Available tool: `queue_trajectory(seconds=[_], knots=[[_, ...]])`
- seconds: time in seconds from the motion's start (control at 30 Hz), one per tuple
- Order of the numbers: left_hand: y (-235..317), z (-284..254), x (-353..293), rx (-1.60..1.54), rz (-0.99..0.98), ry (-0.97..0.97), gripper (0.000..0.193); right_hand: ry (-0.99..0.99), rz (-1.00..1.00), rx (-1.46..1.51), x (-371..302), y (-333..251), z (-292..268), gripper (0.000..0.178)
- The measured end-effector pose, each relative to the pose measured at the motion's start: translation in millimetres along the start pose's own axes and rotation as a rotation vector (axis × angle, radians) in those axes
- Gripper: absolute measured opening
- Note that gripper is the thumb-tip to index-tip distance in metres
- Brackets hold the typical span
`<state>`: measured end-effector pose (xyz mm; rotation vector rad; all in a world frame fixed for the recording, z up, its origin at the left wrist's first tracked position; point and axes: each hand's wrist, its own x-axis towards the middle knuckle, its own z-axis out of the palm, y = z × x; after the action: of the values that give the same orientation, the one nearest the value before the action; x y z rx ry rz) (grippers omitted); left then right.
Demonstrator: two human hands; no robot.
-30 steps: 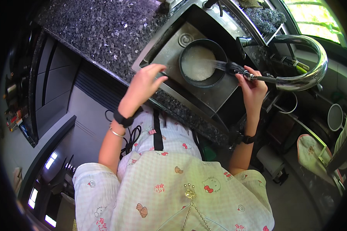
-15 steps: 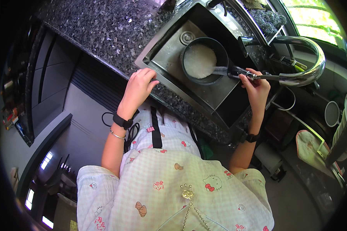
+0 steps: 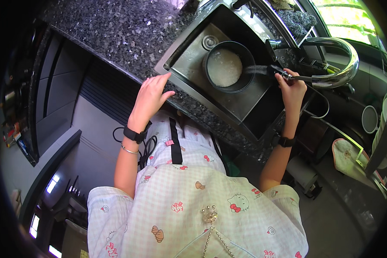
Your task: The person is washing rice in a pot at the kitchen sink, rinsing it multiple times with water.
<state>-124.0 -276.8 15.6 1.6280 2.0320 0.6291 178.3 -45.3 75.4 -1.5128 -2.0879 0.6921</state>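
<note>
My right hand (image 3: pixel 293 91) grips the black pull-out spray head (image 3: pixel 278 72) of the tap, at the right side of the sink. A stream of water (image 3: pixel 258 69) runs leftward from it into a dark round pot (image 3: pixel 233 89). Inside the pot lies a whitish mass (image 3: pixel 223 68), which looks like rice in cloudy water. The pot stands in the sink basin (image 3: pixel 193 64), beside the drain (image 3: pixel 209 41). My left hand (image 3: pixel 150 98) is open over the counter's front edge, near the sink's left corner, fingers stretched and thumb apart, holding nothing.
A curved chrome tap (image 3: pixel 352 60) arches at the right, its hose leading to the spray head. Speckled dark stone counter (image 3: pixel 112 34) stretches left of the sink. A strainer (image 3: pixel 370 119) and a wire rack (image 3: pixel 327 105) are at the right.
My right hand has moved a little to the right with the spray head, away from the pot, and the water stream looks longer. My left hand's fingers have straightened.
</note>
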Motion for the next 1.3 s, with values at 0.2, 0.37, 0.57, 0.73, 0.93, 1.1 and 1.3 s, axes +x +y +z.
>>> queue_trajectory(seconds=[0.2,0.37,0.57,0.73,0.93,1.1,1.3], knots=[[-1,-2,-5,0.027,0.026,0.001,0.044,0.087,-0.113,0.044,9,3,10,0.029],[-8,0,-8,0.024,0.040,0.002,0.039,0.034,-0.008,0.012,-2,-2,3,0.028],[-12,3,-9,0.034,0.073,-0.037,0.031,-0.055,0.017,-0.002,-1,6,-4,0.029],[-11,5,-10,0.035,0.080,-0.055,0.028,0.031,-0.083,-0.054,4,4,-1,0.030],[-12,6,-13,0.037,0.079,-0.058,0.027,-0.151,0.119,0.046,-10,-8,-12,0.031],[-8,5,-9,0.033,0.095,-0.062,0.026,0.001,-0.047,0.044,-1,8,-1,0.032],[-10,6,-12,0.054,0.074,-0.084,0.025,-0.140,0.074,0.074,-2,-2,-4,0.029]])
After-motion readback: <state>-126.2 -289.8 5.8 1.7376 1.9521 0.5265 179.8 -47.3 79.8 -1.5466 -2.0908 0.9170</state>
